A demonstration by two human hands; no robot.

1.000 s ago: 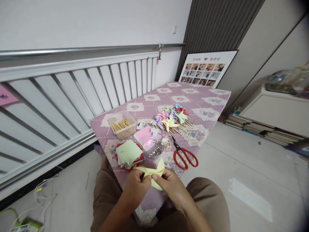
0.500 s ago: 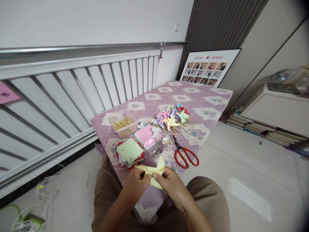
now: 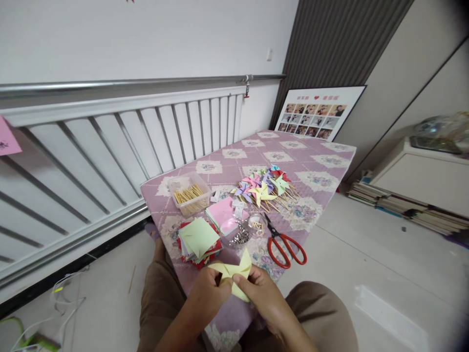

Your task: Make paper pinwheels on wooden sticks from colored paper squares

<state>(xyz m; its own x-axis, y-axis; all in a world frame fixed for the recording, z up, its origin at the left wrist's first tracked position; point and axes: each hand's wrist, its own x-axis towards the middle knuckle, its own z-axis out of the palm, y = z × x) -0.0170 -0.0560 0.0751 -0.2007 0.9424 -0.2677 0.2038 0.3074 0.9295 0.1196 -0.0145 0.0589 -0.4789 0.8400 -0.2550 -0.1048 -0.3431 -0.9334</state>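
Note:
A pale yellow paper pinwheel (image 3: 241,268) is held between both hands over the near corner of the table. My left hand (image 3: 210,288) is closed on its left side, the thumb pressing close to the middle. My right hand (image 3: 262,288) pinches the right side, its thumb also at the centre. Both thumbs cover the pinwheel's middle, so what lies under them is hidden. Just beyond are a dish of small metal fasteners (image 3: 240,235) and a round tub of small pale pieces (image 3: 257,225). A stack of coloured paper squares (image 3: 200,237) lies to the left.
Red-handled scissors (image 3: 284,244) lie to the right near the table edge. Finished pinwheels (image 3: 262,193) on sticks are heaped farther back. A clear box of wooden sticks (image 3: 189,195) and pink paper sheets (image 3: 223,215) lie left of them. A radiator (image 3: 176,132) runs alongside the table.
The view has tilted slightly upward, so the table and hands sit a little lower in the picture. Both hands keep hold of the yellow pinwheel, with the thumbs shifted slightly at its centre.

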